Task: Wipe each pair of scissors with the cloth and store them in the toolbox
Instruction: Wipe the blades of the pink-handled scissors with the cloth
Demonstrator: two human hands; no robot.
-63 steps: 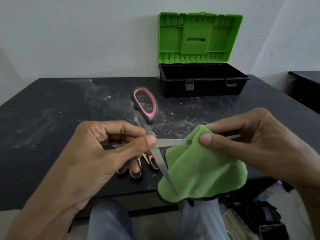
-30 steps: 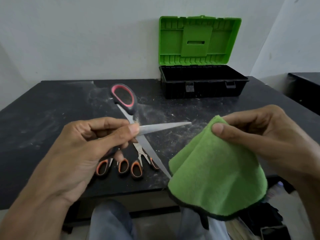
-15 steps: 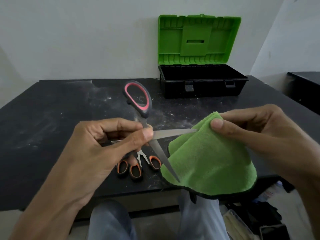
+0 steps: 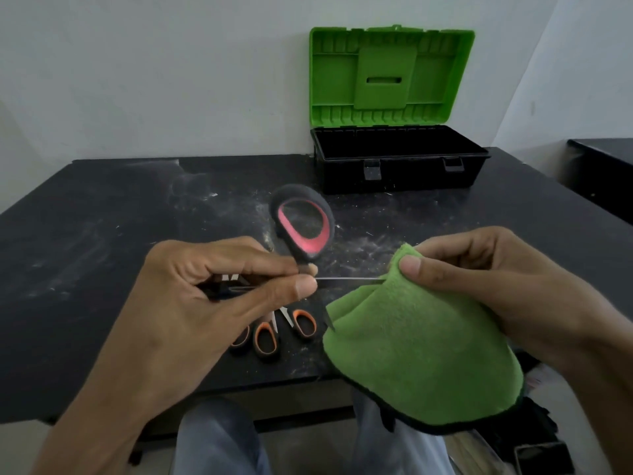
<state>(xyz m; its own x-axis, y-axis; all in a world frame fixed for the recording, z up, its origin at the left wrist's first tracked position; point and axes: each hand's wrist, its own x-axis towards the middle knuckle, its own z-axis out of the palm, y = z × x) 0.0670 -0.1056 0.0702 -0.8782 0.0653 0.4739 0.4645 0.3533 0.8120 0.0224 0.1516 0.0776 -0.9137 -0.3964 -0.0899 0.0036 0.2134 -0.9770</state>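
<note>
My left hand (image 4: 212,296) grips a large pair of scissors (image 4: 303,228) with black and red handles near the pivot, blades spread open. One blade points right into the green cloth (image 4: 411,344), which my right hand (image 4: 486,286) pinches around the blade tip. The other blade points down toward the cloth's left edge. Small orange-handled scissors (image 4: 270,337) lie on the table below my left hand, partly hidden by it. The toolbox (image 4: 400,166), black with its green lid raised, stands at the back of the table.
The black table (image 4: 102,234) is dusty with white smears. My knees show below its front edge. A second dark surface (image 4: 606,166) stands at the far right, and dark objects lie on the floor at lower right.
The cloth came off the blade as both hands parted, then my right hand brought it back and closed it over the blade tip again. The scissors' handle has swung back right.
</note>
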